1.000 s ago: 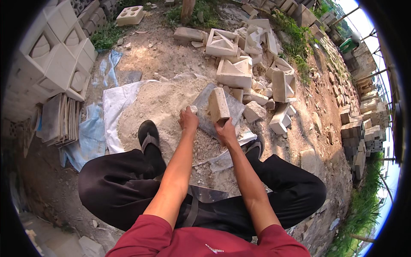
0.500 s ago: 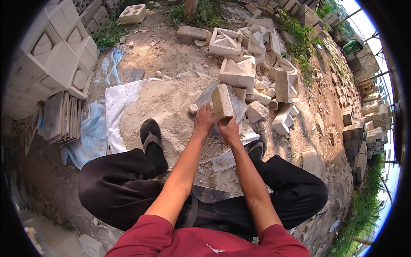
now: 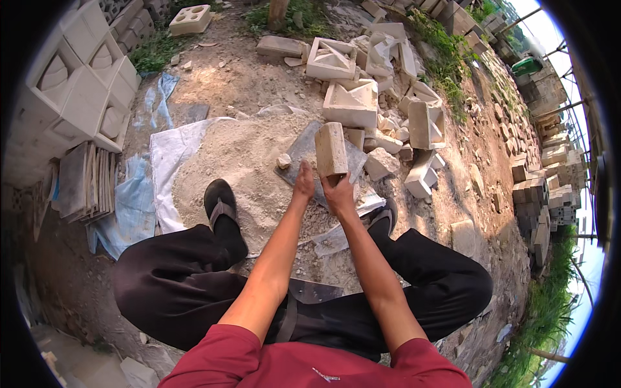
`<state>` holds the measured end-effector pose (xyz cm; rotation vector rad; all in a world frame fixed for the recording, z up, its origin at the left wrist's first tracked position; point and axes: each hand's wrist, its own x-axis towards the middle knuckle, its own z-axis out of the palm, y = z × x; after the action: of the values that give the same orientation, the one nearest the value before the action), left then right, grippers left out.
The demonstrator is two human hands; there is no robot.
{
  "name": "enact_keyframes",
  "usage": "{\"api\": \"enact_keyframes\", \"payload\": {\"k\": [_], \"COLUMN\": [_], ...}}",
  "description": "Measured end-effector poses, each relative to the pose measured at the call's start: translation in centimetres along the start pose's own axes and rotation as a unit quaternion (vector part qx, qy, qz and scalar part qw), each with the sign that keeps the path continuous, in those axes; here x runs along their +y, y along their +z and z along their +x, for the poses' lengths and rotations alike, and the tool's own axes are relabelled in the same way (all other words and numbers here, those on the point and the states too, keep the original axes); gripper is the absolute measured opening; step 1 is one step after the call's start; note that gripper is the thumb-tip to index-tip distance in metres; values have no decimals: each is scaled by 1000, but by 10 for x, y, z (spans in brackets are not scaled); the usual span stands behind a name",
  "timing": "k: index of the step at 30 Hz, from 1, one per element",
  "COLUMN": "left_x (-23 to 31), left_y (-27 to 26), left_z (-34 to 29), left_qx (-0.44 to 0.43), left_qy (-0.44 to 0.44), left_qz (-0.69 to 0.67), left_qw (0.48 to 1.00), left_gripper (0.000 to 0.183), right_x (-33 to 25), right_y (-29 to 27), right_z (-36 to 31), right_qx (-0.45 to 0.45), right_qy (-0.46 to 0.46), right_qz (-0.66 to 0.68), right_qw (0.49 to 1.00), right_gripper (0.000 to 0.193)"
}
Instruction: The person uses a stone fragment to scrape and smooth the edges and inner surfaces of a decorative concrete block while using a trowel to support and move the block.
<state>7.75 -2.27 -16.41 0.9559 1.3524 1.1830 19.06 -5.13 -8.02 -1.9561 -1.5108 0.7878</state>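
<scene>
Closest in you've got bent knees in black trousers (image 3: 174, 278), then dark sandals (image 3: 222, 194) planted either side of the work. Both forearms reach forward between them. The right hand (image 3: 338, 192) is gripping the near end of a pale, brick-shaped block (image 3: 331, 146), fingers wrapped round its lower end. The left hand (image 3: 304, 182) is just to the side of it, fingers stretched out and holding nothing; can't tell if it's quite touching the block.

The block is over a flat grey slab (image 3: 355, 157), though I can't make out whether any edge rests on it. A small stone lump (image 3: 283, 160) sits by the slab's left corner, with a heap of pale sandy powder (image 3: 223, 155) beyond that on a white sheet (image 3: 169, 161).

My read: this is a one-handed hold-and-steady step, and the next move calls for a firm right-hand grip, with the free palm placed clear of the block's edges.

Further out there's a jumble of broken hollow blocks (image 3: 351, 102), stacked white blocks (image 3: 87, 90) off left, and a four-holed block (image 3: 190, 20) way up top.
</scene>
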Motion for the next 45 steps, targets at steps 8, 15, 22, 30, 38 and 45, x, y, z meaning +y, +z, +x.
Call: {"api": "enact_keyframes", "payload": {"k": [8,15,22,30,38,45], "left_x": [-10,10,3,42,40,34], "left_y": [0,18,-29,-42,-58,-69], "left_z": [12,11,11,6,10,8], "left_qx": [-26,-2,78,214,127,250], "left_qy": [-69,-64,1,131,68,159], "left_qz": [-217,-308,-281,277,410,306], "left_qw": [973,949,957,928,901,905], "left_gripper": [94,90,80,43,45,42], "right_x": [-11,21,-33,-14,-34,-30], "right_y": [-14,-3,-3,5,11,14], "right_z": [7,-8,0,-11,-18,-4], "right_qx": [-42,-10,-37,-35,-48,-70], "right_qy": [8,-3,11,32,36,24], "right_qz": [-45,-64,-39,-39,-87,-82], "right_qw": [998,998,998,998,994,994], "right_gripper": [79,69,64,67,70,68]}}
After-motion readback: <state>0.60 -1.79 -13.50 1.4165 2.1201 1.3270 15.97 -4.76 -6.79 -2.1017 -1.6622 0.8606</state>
